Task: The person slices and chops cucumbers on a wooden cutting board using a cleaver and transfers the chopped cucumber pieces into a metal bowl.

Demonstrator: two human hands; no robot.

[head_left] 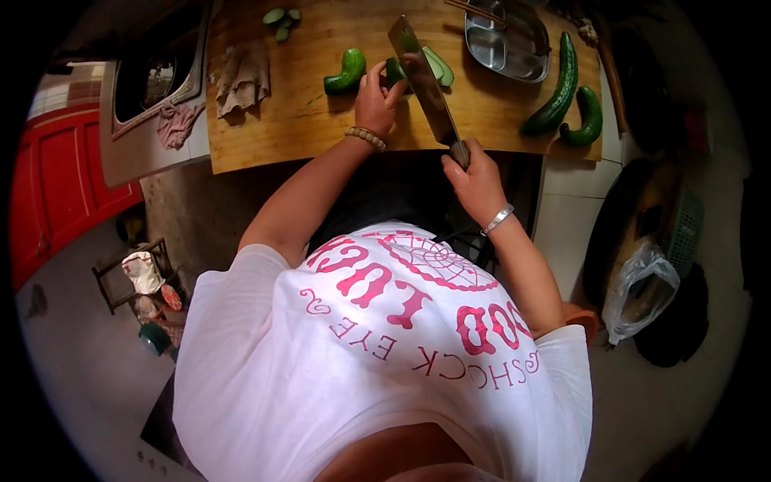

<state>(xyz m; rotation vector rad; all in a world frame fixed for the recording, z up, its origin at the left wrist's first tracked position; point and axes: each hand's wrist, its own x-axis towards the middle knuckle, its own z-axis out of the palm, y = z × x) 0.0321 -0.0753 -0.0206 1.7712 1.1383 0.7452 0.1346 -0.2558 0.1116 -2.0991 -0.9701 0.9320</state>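
My right hand (475, 183) grips the handle of a cleaver (427, 88), its broad blade upright over the wooden board (305, 128). Against the blade's left side is a piece of cucumber (393, 72), held by the bent fingers of my left hand (377, 103). Pale green cucumber slices (439, 66) lie just right of the blade. Left of my left hand rests a curved cucumber chunk (346, 74), apart from the blade. The blade hides part of the held piece, so I cannot tell how deep any cut goes.
A divided metal tray (488, 52) stands at the back right, chopsticks (478, 10) across its edge. Two whole cucumbers (558, 88) lie at the board's right. Several end pieces (281, 22) and a brown cloth (243, 79) are on the left, near a sink (158, 76).
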